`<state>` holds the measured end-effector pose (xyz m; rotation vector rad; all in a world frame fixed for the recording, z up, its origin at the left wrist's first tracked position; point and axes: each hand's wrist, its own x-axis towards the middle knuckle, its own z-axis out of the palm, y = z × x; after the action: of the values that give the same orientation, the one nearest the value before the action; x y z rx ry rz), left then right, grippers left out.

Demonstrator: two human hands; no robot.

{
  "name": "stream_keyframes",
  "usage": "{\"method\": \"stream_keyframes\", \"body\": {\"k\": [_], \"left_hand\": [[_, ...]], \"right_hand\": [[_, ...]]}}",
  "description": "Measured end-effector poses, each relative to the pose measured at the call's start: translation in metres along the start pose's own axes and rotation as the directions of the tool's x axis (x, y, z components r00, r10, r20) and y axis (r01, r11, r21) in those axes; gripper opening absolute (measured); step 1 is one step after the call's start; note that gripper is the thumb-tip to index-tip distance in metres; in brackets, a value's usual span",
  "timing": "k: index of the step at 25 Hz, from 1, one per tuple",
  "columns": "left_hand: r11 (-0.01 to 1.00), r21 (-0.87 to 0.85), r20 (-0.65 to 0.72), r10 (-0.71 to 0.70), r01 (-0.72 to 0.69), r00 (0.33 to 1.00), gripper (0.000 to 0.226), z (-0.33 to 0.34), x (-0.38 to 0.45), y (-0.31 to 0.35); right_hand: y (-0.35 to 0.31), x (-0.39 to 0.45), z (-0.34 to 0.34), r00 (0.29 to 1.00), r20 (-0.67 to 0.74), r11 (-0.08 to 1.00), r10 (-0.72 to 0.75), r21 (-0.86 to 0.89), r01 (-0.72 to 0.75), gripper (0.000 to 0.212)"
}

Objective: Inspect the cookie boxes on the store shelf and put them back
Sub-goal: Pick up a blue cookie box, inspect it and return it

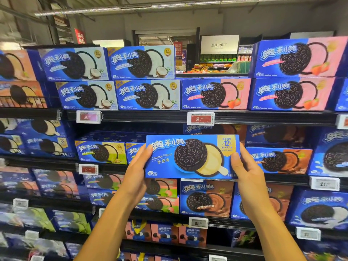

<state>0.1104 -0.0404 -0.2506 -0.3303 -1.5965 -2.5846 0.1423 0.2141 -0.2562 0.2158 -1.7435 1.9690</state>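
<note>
A: How are the hands posed?

B: Both arms reach up and forward. The left hand (138, 167) grips the left end of a blue rectangular cardboard cookie box marked "Cheese Flavor" (192, 157), thumb on the front face and fingers hidden behind. The right hand (246, 170) grips the right end the same way, thumb lying along the front edge.

A: Where is the box?

B: Held level, front face toward the camera, in front of the second black shelf (282, 178), clear of the stock behind it.

A: What surrounds it?

B: Above, blue-and-white coconut cookie boxes (146, 95) and blue-and-pink strawberry cookie boxes (216, 94) stand in two tiers. A red-and-white price tag (200, 118) hangs on the shelf edge just above the held box. To its right sits a blue-and-orange chocolate cookie box (280, 160); to its left a blue-and-green cookie box (101, 152).

A: What is blocked?

B: The held box covers part of the row behind it; the forearms cross the lower shelves.
</note>
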Motion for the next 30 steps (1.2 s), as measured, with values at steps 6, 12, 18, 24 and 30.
{"method": "stream_keyframes", "body": {"k": [6,12,18,24,30], "left_hand": [[0.999,0.047,0.028,0.023,-0.025,0.999,0.066,-0.002,-0.001,0.004],[0.998,0.048,0.053,0.031,-0.034,0.998,0.049,-0.003,-0.002,0.005],[0.999,-0.004,0.061,0.055,-0.054,0.997,0.038,-0.002,-0.003,0.013],[0.998,0.016,0.084,0.067,-0.068,0.994,0.040,-0.002,-0.003,0.017],[0.999,-0.002,0.073,0.047,-0.047,0.996,0.058,-0.004,-0.003,0.020]], "right_hand": [[-0.002,0.000,0.003,1.000,-0.002,1.000,-0.014,0.016,0.014,0.042],[-0.006,-0.003,0.003,1.000,0.016,1.000,-0.020,0.010,0.020,0.048],[-0.010,0.000,0.000,0.996,0.071,0.992,0.057,0.109,-0.064,0.038],[-0.012,0.002,0.000,0.991,0.098,0.982,0.094,0.157,-0.109,0.041],[-0.022,-0.003,0.005,0.992,0.092,0.970,0.090,0.217,-0.109,0.038]]}}
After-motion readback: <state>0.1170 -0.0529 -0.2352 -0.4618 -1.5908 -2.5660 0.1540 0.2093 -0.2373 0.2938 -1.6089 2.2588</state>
